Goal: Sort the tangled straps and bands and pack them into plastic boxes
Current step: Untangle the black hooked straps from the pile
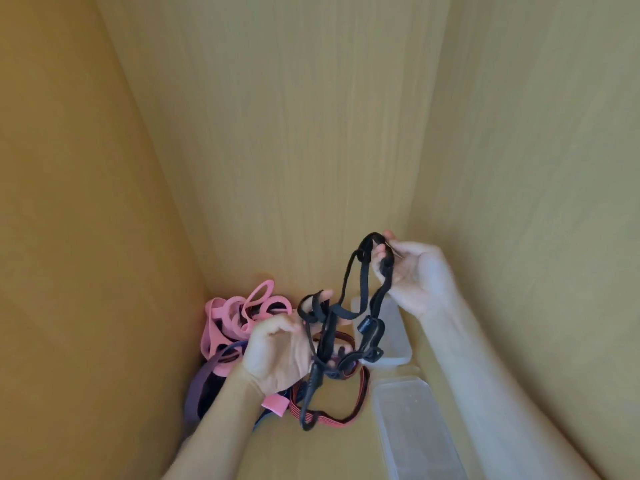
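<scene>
I have the black strap [366, 323] lifted clear of the table [339, 455], strung between both hands. The right hand [414, 277] is the higher one, its grip pinched on the strap's top loop between thumb and fingers. The left hand [277, 351] is lower, fingers curled with several black loops hooked round them. The strap hangs in knots and twists between the two, its tail dangling down over the red-striped band [329, 419].

As I read it, the job is barely begun. The pink bands [225, 313] and the purple band [202, 382] lie heaped together on the table behind the left hand, unsorted. The near box [415, 427] sits open on the right with nothing I can see inside; the far box [396, 337] is partly hidden by the strap, so I cannot tell its contents. Untangling this one strap comes first, then everything else remains to be packed.
</scene>
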Demonstrator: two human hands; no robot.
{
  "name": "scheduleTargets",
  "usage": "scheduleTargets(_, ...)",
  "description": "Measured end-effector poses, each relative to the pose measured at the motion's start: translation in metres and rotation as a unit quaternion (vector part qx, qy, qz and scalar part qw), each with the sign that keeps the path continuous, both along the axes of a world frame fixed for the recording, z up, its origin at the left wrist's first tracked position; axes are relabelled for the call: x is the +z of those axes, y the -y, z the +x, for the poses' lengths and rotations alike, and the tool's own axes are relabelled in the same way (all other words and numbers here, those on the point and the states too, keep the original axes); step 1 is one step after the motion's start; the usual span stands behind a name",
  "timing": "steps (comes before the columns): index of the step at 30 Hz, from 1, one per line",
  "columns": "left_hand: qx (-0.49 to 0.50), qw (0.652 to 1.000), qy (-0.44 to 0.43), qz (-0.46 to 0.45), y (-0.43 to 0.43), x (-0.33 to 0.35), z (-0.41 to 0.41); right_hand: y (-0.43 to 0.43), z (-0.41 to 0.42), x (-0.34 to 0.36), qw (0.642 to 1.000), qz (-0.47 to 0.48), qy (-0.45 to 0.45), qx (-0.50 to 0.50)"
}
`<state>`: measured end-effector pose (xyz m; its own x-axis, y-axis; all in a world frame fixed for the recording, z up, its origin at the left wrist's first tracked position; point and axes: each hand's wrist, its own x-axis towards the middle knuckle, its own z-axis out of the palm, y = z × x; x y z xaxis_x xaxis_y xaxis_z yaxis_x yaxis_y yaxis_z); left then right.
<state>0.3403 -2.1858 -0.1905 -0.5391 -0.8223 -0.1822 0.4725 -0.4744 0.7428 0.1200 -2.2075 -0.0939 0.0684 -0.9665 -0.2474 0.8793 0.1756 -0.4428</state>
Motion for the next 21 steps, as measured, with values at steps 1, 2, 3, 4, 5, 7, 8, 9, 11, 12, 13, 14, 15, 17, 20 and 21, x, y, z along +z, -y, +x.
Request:
scheduleTargets(1, -0.042, 0.999, -0.014, -0.015, -0.003, 0.006, -0.001, -0.001, -0.002, -0.003, 1.0, 0.01, -0.013, -0.008)
scheduleTargets(2, -0.047, 0.998, 0.007, -0.031, 0.0, 0.009, 0.0, -0.002, -0.004, -0.006, 1.0, 0.017, -0.023, -0.012)
scheduleTargets(3, -0.042, 0.997, 0.043, -0.048, 0.001, 0.011, 0.003, -0.003, -0.005, -0.009, 0.999, 0.021, -0.031, -0.013)
scheduleTargets(4, -0.024, 0.995, 0.079, -0.064, 0.006, 0.01, 0.005, -0.005, -0.005, -0.011, 0.999, 0.023, -0.034, -0.013)
scheduleTargets(5, -0.021, 0.988, 0.124, -0.088, 0.007, 0.013, 0.005, -0.006, -0.005, -0.012, 0.999, 0.021, -0.034, -0.012)
scheduleTargets(7, 0.007, 0.968, 0.204, -0.143, 0.009, 0.016, 0.004, -0.008, -0.003, -0.015, 1.0, 0.007, -0.03, -0.006)
scheduleTargets(8, 0.016, 0.959, 0.231, -0.165, 0.009, 0.016, 0.003, -0.009, -0.001, -0.016, 1.0, -0.006, -0.029, -0.001)
scheduleTargets(9, 0.024, 0.952, 0.249, -0.178, 0.008, 0.02, 0.001, -0.01, 0.001, -0.017, 0.999, -0.023, -0.033, 0.006)
scheduleTargets(11, 0.034, 0.957, 0.234, -0.166, 0.007, 0.023, -0.002, -0.013, 0.006, -0.02, 0.997, -0.057, -0.052, 0.029)
scheduleTargets(12, 0.043, 0.964, 0.215, -0.147, 0.008, 0.022, -0.003, -0.014, 0.008, -0.022, 0.994, -0.072, -0.068, 0.042)
scheduleTargets(13, 0.056, 0.973, 0.193, -0.117, 0.007, 0.023, -0.004, -0.015, 0.009, -0.024, 0.991, -0.087, -0.086, 0.055)
scheduleTargets(14, 0.076, 0.981, 0.163, -0.074, 0.008, 0.022, -0.004, -0.017, 0.01, -0.027, 0.987, -0.101, -0.108, 0.066)
scheduleTargets(15, 0.085, 0.987, 0.131, -0.035, 0.006, 0.023, -0.004, -0.019, 0.012, -0.031, 0.982, -0.111, -0.132, 0.072)
scheduleTargets(17, 0.081, 0.994, 0.07, 0.01, 0.006, 0.023, -0.003, -0.023, 0.018, -0.041, 0.973, -0.116, -0.191, 0.061)
scheduleTargets(20, 0.099, 0.993, 0.044, 0.05, 0.011, 0.019, -0.003, -0.032, 0.024, -0.055, 0.938, -0.13, -0.318, 0.042)
scheduleTargets(21, 0.122, 0.989, 0.059, 0.055, 0.012, 0.018, -0.006, -0.036, 0.026, -0.058, 0.91, -0.148, -0.383, 0.055)
